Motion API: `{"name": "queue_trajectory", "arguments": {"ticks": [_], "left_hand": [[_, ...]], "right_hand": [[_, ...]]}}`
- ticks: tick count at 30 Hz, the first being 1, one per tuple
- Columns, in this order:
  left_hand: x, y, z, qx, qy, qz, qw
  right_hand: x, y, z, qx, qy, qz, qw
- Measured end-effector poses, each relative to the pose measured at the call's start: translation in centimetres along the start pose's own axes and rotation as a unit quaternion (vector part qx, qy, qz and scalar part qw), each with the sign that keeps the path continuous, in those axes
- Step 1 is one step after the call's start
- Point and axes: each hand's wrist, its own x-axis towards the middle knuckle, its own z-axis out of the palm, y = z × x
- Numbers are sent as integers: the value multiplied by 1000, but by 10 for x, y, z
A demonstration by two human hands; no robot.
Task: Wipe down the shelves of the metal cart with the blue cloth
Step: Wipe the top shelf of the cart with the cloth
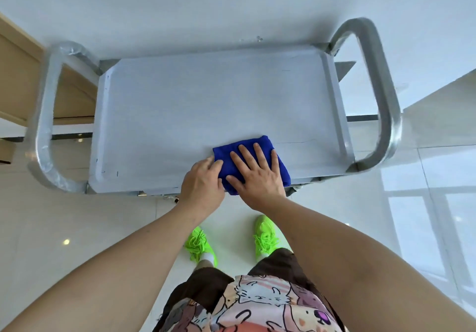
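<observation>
While hands [231, 177] press cloth [260, 151], near edge

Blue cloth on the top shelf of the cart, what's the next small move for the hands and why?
Probably slide the blue cloth leftward along the near edge. It lies folded at the near right of the top shelf, with the right hand flat on it and the left hand at its left edge; bare shelf stretches left and beyond.

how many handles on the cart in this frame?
2. One handle loops off the left end of the metal cart, the other handle off the right end. Lower parts of the cart are hidden under the top shelf.
</observation>
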Motion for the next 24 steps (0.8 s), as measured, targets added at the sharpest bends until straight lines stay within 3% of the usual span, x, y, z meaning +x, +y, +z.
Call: {"name": "queue_trajectory", "arguments": {"ticks": [9,14,24], "left_hand": [[37,90,36,47,-18,81,995],[26,118,51,167,-49,87,981],[13,121,59,159,-91,42,982]], "right_hand": [[-13,106,-22,47,40,161,985],[-24,133,-25,57,71,218,972],[-45,105,-14,120,111,340,926]]}}
